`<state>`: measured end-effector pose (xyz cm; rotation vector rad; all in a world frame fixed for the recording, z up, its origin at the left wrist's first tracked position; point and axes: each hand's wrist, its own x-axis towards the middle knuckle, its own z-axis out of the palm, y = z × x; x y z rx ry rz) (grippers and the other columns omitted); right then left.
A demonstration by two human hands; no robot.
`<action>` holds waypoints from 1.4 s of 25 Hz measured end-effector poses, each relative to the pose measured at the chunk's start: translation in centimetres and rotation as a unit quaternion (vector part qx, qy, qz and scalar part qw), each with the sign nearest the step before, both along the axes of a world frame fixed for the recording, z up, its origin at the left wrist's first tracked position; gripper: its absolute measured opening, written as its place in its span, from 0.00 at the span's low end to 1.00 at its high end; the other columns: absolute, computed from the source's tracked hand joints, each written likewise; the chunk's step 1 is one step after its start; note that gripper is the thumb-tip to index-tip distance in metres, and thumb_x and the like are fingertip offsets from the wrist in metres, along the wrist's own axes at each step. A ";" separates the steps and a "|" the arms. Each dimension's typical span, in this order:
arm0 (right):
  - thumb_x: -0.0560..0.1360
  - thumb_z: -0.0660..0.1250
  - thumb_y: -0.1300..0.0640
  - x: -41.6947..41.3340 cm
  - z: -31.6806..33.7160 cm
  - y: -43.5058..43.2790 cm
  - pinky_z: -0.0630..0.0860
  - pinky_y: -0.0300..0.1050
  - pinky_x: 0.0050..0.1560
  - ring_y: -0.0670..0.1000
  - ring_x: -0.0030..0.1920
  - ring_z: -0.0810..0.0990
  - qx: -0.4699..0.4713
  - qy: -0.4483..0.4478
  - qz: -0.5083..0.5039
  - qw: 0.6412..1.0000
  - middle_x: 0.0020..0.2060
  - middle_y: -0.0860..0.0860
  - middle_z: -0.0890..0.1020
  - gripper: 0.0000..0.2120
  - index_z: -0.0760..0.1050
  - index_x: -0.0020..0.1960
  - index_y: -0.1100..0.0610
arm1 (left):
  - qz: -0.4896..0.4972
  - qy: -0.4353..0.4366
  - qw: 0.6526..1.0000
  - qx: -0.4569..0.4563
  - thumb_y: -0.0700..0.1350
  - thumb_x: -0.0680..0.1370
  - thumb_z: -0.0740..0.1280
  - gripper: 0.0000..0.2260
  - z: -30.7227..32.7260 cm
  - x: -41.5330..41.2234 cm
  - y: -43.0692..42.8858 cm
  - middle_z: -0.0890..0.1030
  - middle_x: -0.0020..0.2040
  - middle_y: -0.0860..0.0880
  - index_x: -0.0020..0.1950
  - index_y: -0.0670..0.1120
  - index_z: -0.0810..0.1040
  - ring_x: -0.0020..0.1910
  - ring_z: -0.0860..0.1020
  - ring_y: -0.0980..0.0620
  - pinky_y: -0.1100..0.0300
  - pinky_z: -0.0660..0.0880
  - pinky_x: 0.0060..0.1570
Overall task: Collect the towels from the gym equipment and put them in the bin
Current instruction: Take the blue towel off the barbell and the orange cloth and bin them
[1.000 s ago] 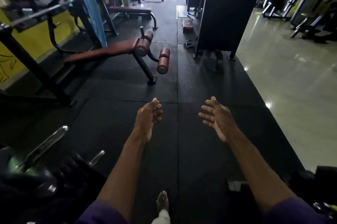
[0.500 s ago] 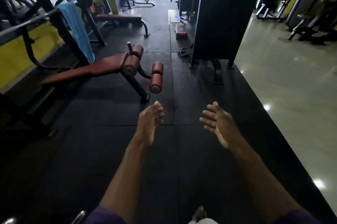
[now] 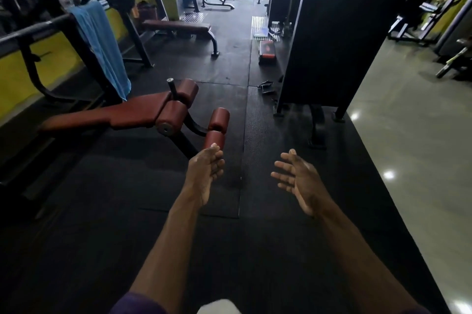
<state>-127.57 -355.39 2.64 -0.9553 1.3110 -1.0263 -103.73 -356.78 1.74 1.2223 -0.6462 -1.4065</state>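
A blue towel (image 3: 102,45) hangs over the barbell (image 3: 33,29) of a bench rack at the upper left. Both my arms reach forward over the black rubber floor. My left hand (image 3: 205,173) is empty with fingers loosely extended, just in front of the brown leg rollers (image 3: 217,127) of a decline bench (image 3: 112,114). My right hand (image 3: 297,180) is open, palm turned inward, fingers spread, holding nothing. The towel is well ahead and left of my left hand. No bin is in view.
A flat bench (image 3: 178,28) stands further back. A tall black machine housing (image 3: 332,32) rises at centre right, with a small red-and-black step (image 3: 267,51) and cable handles (image 3: 265,86) on the floor beside it. Shiny grey floor (image 3: 408,134) lies to the right.
I have walked forward: the decline bench and the blue towel are nearer and larger. Both hands stay held out and empty in the same pose.
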 end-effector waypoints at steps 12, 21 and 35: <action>0.80 0.58 0.37 -1.3 -0.9 -33.5 0.78 0.52 0.55 0.56 0.56 0.84 0.010 -0.026 -0.017 0.999 0.60 0.53 0.83 0.26 0.73 0.68 0.55 | 0.008 -0.007 1.000 0.006 0.50 0.81 0.67 0.09 -1.7 -1.4 -33.2 0.82 0.54 0.45 0.54 0.46 0.81 0.52 0.79 0.48 0.52 0.74 0.54; 0.80 0.58 0.37 -1.5 -1.4 -58.1 0.77 0.54 0.57 0.54 0.54 0.85 0.013 -0.031 0.003 0.999 0.58 0.52 0.84 0.24 0.75 0.66 0.52 | 0.024 -0.032 0.999 0.019 0.50 0.82 0.67 0.11 -2.3 -1.7 -55.6 0.81 0.53 0.43 0.57 0.43 0.80 0.52 0.78 0.46 0.52 0.73 0.54; 0.80 0.58 0.37 -0.5 1.0 -99.8 0.76 0.55 0.59 0.57 0.56 0.84 0.005 -0.007 0.142 0.990 0.60 0.53 0.83 0.25 0.74 0.67 0.53 | 0.148 -0.011 0.989 0.009 0.56 0.83 0.60 0.17 -1.1 -2.4 -91.8 0.84 0.57 0.45 0.57 0.45 0.81 0.56 0.81 0.47 0.50 0.76 0.56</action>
